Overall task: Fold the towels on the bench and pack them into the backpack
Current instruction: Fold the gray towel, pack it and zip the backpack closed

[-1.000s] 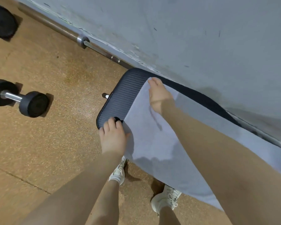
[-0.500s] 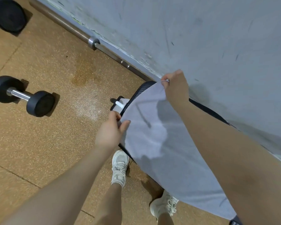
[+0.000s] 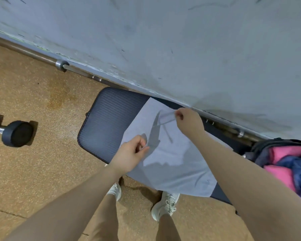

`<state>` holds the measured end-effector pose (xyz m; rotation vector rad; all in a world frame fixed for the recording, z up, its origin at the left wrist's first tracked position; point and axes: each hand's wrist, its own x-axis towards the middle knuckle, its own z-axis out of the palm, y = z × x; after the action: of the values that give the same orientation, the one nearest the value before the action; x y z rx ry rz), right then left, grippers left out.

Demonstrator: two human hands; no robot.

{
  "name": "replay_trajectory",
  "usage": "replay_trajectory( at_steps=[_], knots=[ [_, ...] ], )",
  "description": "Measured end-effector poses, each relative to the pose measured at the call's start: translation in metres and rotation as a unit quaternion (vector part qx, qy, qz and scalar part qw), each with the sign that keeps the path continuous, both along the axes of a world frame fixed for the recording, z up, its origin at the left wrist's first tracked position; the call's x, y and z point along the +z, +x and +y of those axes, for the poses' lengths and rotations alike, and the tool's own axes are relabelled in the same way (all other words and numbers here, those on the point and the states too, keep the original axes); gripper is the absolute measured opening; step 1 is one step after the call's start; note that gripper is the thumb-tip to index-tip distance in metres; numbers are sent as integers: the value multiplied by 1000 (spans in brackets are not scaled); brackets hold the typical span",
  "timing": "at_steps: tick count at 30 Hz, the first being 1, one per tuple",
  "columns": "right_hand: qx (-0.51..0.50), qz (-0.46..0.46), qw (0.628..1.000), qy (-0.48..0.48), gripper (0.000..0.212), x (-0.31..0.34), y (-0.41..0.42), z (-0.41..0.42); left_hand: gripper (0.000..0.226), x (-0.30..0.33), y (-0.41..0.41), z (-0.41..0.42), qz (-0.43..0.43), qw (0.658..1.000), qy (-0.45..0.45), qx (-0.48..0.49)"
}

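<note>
On the bench, both hands — left hand, right hand — pinch towel corners mid-fold; next, laying them flat and aligned.

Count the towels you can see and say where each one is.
3. A pale towel lies spread on the bench, pinched at two corners by both hands. A pink towel and a blue towel sit in the backpack; more may be hidden inside.

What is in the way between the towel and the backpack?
Nothing visible. The grey towel lies on the bench, both hands pinching its corners, and the open backpack sits at the bench's right end, already holding pink and blue cloth.
</note>
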<state>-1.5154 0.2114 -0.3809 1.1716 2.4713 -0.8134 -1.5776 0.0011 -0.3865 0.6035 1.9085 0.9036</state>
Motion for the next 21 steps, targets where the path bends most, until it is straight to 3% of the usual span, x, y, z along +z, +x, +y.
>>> replay_trajectory(
  at_steps=[5,11,14,18,21],
  knots=[
    [-125,26,991,-31,39,1,99,31,21,10,83,59,-61,996,20,-70],
    [-301,98,944,-90,27,-31,197,60,16,0,171,100,-61,971,-30,-228],
    [-339,100,929,-112,12,-58,224,73,23,-17,201,113,-35,964,-39,-260],
    [-362,116,920,-95,30,-87,235,84,27,-45,216,121,-103,943,-68,-309],
    [-408,134,899,-89,28,-101,232,92,19,-55,208,127,-112,952,-82,-273]
  ],
)
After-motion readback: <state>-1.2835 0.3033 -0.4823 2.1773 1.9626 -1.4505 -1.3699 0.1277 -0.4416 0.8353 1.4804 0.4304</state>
